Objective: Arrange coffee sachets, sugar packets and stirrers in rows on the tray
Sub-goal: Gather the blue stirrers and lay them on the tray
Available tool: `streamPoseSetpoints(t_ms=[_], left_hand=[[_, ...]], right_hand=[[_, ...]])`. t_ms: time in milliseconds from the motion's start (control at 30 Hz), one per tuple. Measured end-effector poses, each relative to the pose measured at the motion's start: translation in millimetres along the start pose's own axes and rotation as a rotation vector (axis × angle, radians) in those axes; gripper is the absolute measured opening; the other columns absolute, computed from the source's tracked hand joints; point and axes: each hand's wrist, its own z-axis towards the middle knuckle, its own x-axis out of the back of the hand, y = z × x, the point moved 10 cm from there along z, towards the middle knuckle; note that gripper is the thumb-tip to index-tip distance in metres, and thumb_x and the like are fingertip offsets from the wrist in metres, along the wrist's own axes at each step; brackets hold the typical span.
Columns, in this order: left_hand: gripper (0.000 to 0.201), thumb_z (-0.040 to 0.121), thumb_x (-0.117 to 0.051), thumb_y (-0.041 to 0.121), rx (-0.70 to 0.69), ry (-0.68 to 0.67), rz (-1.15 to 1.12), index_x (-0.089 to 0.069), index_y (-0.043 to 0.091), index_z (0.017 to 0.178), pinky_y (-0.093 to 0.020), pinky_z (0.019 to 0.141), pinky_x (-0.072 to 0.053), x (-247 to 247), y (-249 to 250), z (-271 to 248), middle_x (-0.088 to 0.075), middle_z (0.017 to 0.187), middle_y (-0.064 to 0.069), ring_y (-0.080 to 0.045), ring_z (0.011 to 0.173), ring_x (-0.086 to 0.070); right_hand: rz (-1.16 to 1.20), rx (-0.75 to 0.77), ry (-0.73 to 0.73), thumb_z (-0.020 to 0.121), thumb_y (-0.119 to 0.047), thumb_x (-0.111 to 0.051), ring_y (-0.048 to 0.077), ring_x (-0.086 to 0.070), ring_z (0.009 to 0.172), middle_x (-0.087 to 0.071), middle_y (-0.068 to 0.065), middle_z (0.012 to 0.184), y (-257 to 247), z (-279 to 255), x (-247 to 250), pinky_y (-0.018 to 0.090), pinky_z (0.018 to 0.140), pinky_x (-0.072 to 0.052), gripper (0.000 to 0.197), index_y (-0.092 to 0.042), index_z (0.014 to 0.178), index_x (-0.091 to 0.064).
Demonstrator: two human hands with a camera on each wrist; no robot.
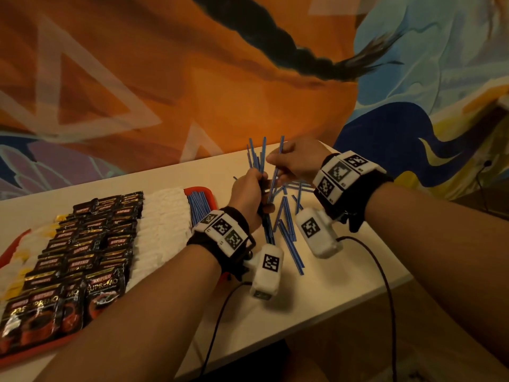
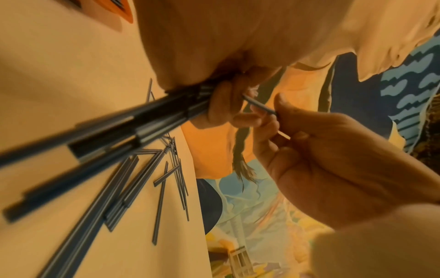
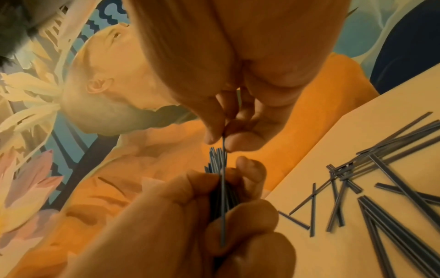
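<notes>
My left hand (image 1: pixel 248 193) grips an upright bundle of blue stirrers (image 1: pixel 257 158) just right of the red tray (image 1: pixel 202 191). My right hand (image 1: pixel 294 161) pinches a single blue stirrer (image 1: pixel 276 175) between thumb and fingers, right beside the bundle. The right wrist view shows that single stirrer (image 3: pixel 223 197) running down against my left hand (image 3: pixel 214 216). On the tray lie rows of dark coffee sachets (image 1: pixel 91 244), white sugar packets (image 1: pixel 162 216) and a short row of stirrers (image 1: pixel 199 209). Loose stirrers (image 1: pixel 287 224) lie scattered on the table under my hands.
The white table (image 1: pixel 344 271) ends close by on the right and front. A painted wall (image 1: pixel 165 78) stands directly behind it. Yellow and white packets (image 1: pixel 27 244) fill the tray's far left. Black cables (image 1: pixel 385 285) hang from the wrist cameras.
</notes>
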Motion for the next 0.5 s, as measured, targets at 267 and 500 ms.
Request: streamPoseSetpoints(t_ms=[267,500], left_hand=[[0.016,0.099,-0.034,0.014,-0.002,-0.121,-0.058,-0.046,0.013,0.087,-0.025,0.045,-0.021,-9.1,6.6,-10.0,-0.038,0.059,0.001,-0.012,0.049,-0.031],[0.021,0.096,-0.031,0.018,0.066,-0.227,-0.074,-0.044,0.017,0.08,-0.02,0.042,-0.015,-17.9,-2.0,-16.5,-0.026,0.057,0.004,-0.011,0.045,-0.017]], right_hand=[[-0.118,0.06,0.026,0.087,-0.03,-0.074,0.016,-0.068,0.066,-0.072,0.007,0.075,-8.0,2.4,-10.2,0.033,0.066,-0.058,0.016,-0.014,0.086,-0.075],[0.051,0.093,0.13,0.1,-0.033,-0.052,0.025,-0.065,0.104,-0.061,0.003,0.108,-30.1,16.7,-3.8,0.05,0.093,-0.054,0.036,-0.013,0.13,-0.05]])
